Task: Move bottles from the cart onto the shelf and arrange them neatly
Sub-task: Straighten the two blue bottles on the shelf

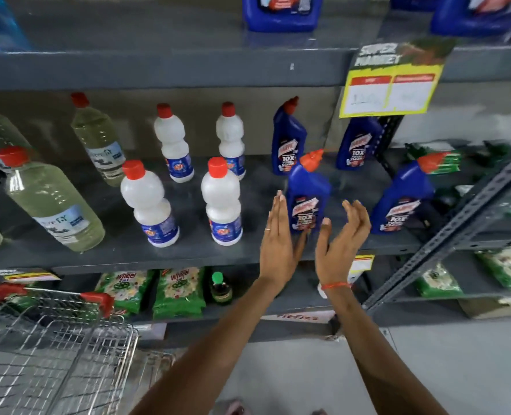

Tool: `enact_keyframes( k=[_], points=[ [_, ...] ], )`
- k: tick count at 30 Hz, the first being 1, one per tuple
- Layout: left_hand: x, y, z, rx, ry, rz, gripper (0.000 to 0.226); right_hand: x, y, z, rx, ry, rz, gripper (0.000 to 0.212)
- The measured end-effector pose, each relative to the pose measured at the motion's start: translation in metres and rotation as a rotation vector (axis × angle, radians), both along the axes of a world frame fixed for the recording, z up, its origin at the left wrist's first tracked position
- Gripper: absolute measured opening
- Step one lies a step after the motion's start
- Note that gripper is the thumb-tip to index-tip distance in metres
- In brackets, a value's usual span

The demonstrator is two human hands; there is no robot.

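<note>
A blue bottle with an orange-red angled cap (308,193) stands near the front of the grey shelf (128,256). My left hand (278,238) is flat and open just left of it, my right hand (342,241) open just right of it; neither grips it. Three more blue bottles (288,139) (357,145) (402,199) stand behind and to the right. White bottles with red caps (148,202) (223,202) (173,142) (232,139) stand in two rows to the left. Clear bottles of pale liquid (53,202) (97,139) stand further left.
A wire shopping cart (53,348) with red handle ends is at the lower left. Green packets (179,292) and a small dark bottle (220,289) fill the shelf below. A yellow price tag (392,85) hangs from the upper shelf edge. A slanted metal upright (457,217) is at right.
</note>
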State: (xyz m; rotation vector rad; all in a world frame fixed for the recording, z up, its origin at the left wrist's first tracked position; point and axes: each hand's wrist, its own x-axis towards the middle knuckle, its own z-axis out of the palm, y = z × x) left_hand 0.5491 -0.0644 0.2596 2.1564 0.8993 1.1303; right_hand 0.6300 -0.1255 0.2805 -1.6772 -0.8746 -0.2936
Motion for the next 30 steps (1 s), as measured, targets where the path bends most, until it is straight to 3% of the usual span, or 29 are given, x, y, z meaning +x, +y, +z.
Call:
enact_keyframes(
  k=[3,6,9,12,22,25,30],
  points=[
    [0.026,0.01,-0.001,-0.355,-0.194,0.038,0.102,0.048,-0.018,-0.01,-0.074,0.049,-0.107,0.061],
    [0.035,0.036,-0.001,-0.555,-0.206,0.015,0.088,0.1,-0.032,-0.018,-0.185,0.141,-0.162,0.088],
    [0.037,0.051,-0.007,-0.605,-0.106,-0.01,0.06,0.138,-0.035,-0.023,-0.256,0.275,-0.154,0.109],
    [0.035,0.053,-0.012,-0.646,-0.081,-0.016,0.051,0.159,-0.034,-0.027,-0.278,0.361,-0.09,0.12],
    [0.026,0.037,-0.011,-0.67,-0.082,-0.059,0.039,0.169,-0.035,-0.038,-0.244,0.395,-0.035,0.118],
    [0.03,0.026,-0.003,-0.644,-0.116,-0.006,0.058,0.171,-0.035,-0.038,-0.239,0.386,-0.028,0.117],
    [0.062,-0.025,0.0,-0.471,-0.259,0.35,0.129,0.169,-0.035,-0.04,-0.222,0.382,-0.04,0.116]
  ],
)
